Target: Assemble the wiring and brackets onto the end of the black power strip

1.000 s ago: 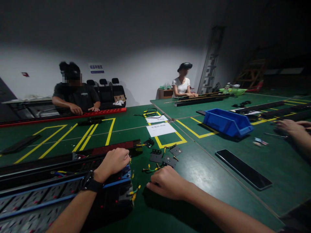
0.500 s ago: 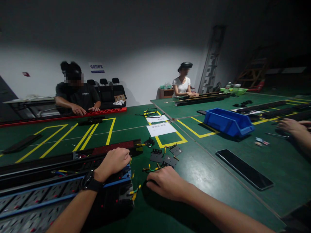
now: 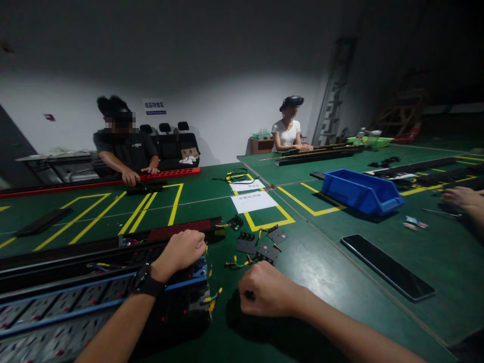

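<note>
On the green worktop (image 3: 325, 272) your left hand (image 3: 182, 250) is pressing closed on the socket strip's end (image 3: 189, 282), your right hand (image 3: 266, 295) fisted around something unseen; next seems the yellow-green wires (image 3: 212, 300).

A white wall (image 3: 227, 101) closes the far side, bright in the middle and fading to dark above and at the right. A small blue sign (image 3: 154, 106) hangs on it, over a row of black seats (image 3: 172, 141). Green tables (image 3: 340, 252) with yellow lines fill the room. A metal ladder (image 3: 333, 96) leans at the back right.
</note>
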### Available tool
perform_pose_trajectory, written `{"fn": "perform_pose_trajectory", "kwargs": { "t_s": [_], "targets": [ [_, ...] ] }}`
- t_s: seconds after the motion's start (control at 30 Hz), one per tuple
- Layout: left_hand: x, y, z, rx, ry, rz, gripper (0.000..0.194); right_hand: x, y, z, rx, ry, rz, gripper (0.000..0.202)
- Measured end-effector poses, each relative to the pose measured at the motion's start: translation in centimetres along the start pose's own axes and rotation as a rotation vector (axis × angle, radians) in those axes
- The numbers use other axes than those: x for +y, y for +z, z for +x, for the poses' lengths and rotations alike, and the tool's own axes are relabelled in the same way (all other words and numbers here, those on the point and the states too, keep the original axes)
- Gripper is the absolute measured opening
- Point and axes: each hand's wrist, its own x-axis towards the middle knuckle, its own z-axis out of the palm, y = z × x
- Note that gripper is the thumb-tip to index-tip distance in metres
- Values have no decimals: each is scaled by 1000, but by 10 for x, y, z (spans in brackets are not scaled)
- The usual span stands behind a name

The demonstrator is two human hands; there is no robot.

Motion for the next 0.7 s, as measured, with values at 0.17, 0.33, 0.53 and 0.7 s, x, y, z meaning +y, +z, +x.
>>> {"fn": "perform_pose_trajectory", "kwargs": {
  "t_s": [0.17,0.33,0.53,0.7],
  "targets": [
    [0,0,0,-2,-6,0,28,-2,2,0,78,14,7,20],
    [0,0,-1,-2,-5,0,28,-2,2,1,75,16,46,22],
    [0,0,0,-4,-2,1,28,-4,4,2,86,66,63,19],
    [0,0,0,-10,2,-1,28,-5,3,1,57,10,120,20]
  ]
}}
